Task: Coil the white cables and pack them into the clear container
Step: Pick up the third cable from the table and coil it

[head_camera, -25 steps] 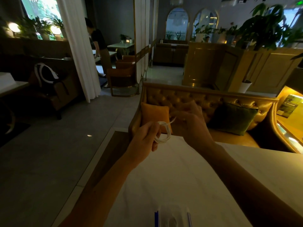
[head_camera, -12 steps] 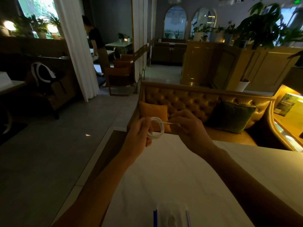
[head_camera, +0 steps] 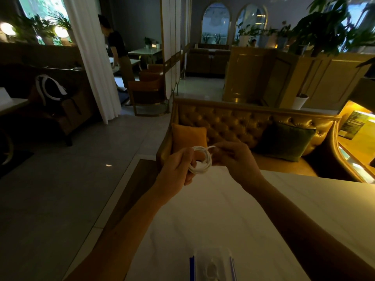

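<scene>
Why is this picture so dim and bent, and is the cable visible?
Head view: dim room, warm glow at right, bright windows behind; the wide lens bows the edges; the white cable, held by left hand and right hand, shows clearly; the clear container at bottom is murky.

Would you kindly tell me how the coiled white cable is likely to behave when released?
Probably springy: the white cable sits in loose loops held only by the left hand, so it may uncoil. It looks thin and light, likely floppy; the right hand pinches its free end.
</scene>
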